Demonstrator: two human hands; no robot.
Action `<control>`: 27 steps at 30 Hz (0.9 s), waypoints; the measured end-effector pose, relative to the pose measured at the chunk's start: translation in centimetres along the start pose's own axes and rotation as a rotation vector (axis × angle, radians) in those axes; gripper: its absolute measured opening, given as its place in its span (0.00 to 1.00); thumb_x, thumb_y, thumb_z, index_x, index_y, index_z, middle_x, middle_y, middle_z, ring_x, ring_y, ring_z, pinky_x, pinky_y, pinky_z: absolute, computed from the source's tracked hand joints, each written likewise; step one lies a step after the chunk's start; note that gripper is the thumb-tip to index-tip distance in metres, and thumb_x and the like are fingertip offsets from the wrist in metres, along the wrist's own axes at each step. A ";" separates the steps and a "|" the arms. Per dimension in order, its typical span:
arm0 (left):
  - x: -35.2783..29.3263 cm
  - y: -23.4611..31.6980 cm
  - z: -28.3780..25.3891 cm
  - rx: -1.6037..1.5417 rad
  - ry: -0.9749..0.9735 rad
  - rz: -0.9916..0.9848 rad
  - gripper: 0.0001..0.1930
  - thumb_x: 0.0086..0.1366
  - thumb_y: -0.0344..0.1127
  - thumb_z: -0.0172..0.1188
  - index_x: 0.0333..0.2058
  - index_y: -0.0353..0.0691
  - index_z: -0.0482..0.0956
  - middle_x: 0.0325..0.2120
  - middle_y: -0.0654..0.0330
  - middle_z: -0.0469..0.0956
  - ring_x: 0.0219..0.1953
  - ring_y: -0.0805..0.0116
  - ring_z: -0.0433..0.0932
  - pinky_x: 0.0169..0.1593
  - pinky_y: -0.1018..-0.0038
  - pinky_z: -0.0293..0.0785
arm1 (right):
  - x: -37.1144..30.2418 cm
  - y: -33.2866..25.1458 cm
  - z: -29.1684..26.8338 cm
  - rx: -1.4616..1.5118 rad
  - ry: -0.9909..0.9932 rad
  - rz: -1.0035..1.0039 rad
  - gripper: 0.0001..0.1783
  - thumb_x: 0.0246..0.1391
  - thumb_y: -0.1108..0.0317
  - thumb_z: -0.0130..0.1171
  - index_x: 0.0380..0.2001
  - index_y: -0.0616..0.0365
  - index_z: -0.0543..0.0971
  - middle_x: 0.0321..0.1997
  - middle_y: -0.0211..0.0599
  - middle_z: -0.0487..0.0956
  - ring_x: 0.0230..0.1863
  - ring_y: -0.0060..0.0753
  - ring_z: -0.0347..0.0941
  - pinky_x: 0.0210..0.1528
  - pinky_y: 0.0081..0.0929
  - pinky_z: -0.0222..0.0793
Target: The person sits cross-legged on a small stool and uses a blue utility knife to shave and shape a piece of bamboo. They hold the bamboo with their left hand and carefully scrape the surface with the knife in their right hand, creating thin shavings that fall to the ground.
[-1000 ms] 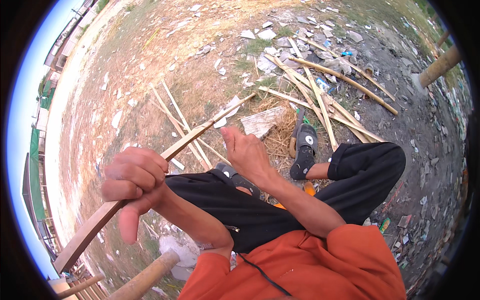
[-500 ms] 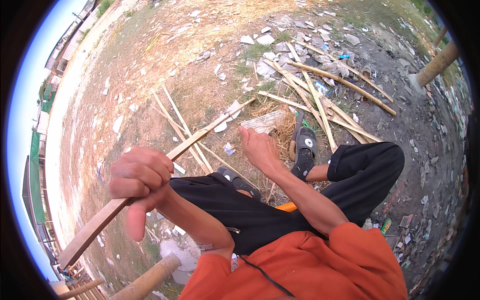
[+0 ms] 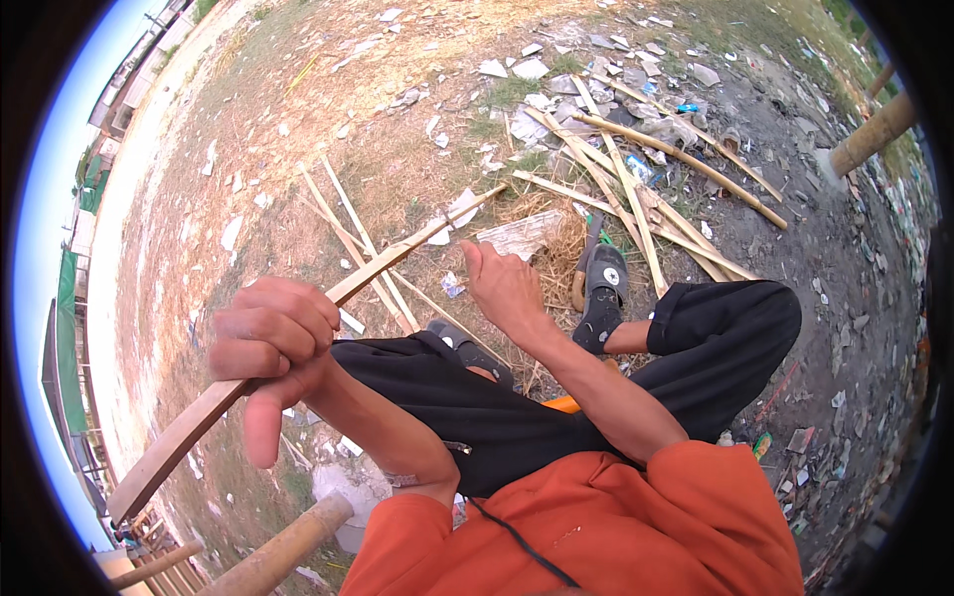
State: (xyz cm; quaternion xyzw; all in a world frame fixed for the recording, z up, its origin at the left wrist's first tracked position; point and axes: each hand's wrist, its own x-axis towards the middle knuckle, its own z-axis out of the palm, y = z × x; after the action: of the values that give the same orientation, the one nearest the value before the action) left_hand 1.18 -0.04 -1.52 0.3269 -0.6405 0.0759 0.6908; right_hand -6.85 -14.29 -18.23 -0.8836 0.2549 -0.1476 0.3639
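Note:
My left hand [image 3: 274, 333] is closed around a long bamboo strip [image 3: 383, 260], its thumb pointing down below the strip. The strip slants from the lower left, where its wide darker end is, up to a thin tip near the middle. To the right of the strip and apart from it is my right hand [image 3: 505, 290], its fingers curled and its thumb raised. Its palm side is hidden, so what it holds, if anything, does not show. Beside my right shoe [image 3: 604, 278] lies a knife [image 3: 591, 245] with a dark blade and a brown handle.
Several split bamboo strips [image 3: 631, 189] lie crossed ahead on the right, next to a bamboo pole [image 3: 686, 159]. More thin strips [image 3: 350, 233] cross on the left. Thick posts stand at the right [image 3: 874, 134] and lower left [image 3: 283, 546]. Litter and rubble cover the ground.
Both hands have shifted slightly left and up, the left one with the bamboo strip still in it. The view has moved a little too.

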 end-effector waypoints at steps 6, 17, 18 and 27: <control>0.5 -0.4 -0.3 0.000 -0.075 0.016 0.33 0.49 0.71 0.54 0.19 0.45 0.58 0.07 0.70 0.55 0.06 0.78 0.57 0.09 0.80 0.57 | -1.2 -2.6 -2.2 0.122 -0.136 -0.008 0.26 0.65 0.49 0.35 0.34 0.59 0.74 0.20 0.58 0.76 0.27 0.64 0.74 0.32 0.57 0.67; 0.4 -0.4 -0.1 -0.015 -0.069 0.012 0.33 0.49 0.71 0.54 0.19 0.45 0.57 0.08 0.70 0.55 0.07 0.78 0.57 0.09 0.81 0.57 | 0.7 0.8 0.5 0.131 -0.060 0.018 0.26 0.65 0.50 0.35 0.30 0.60 0.74 0.18 0.61 0.73 0.25 0.67 0.71 0.32 0.55 0.66; 0.3 -0.4 -0.1 -0.014 -0.053 0.014 0.33 0.49 0.71 0.55 0.19 0.44 0.57 0.08 0.70 0.55 0.07 0.78 0.57 0.09 0.81 0.57 | 1.4 1.4 0.7 0.103 -0.038 0.042 0.26 0.65 0.50 0.36 0.29 0.60 0.74 0.18 0.61 0.73 0.25 0.67 0.71 0.32 0.56 0.66; 0.7 -0.7 -0.2 -0.041 -0.079 0.017 0.33 0.47 0.73 0.55 0.19 0.46 0.58 0.09 0.70 0.55 0.07 0.80 0.56 0.11 0.81 0.58 | 2.5 4.0 2.7 0.064 -0.065 0.016 0.27 0.65 0.49 0.35 0.30 0.60 0.75 0.20 0.61 0.75 0.27 0.65 0.74 0.34 0.55 0.69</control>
State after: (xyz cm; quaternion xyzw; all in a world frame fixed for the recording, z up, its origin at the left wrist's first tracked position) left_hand 1.83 -0.71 -1.13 0.3100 -0.6716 0.0558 0.6706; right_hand -4.92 -16.60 -22.82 -0.8738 0.2454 -0.1240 0.4011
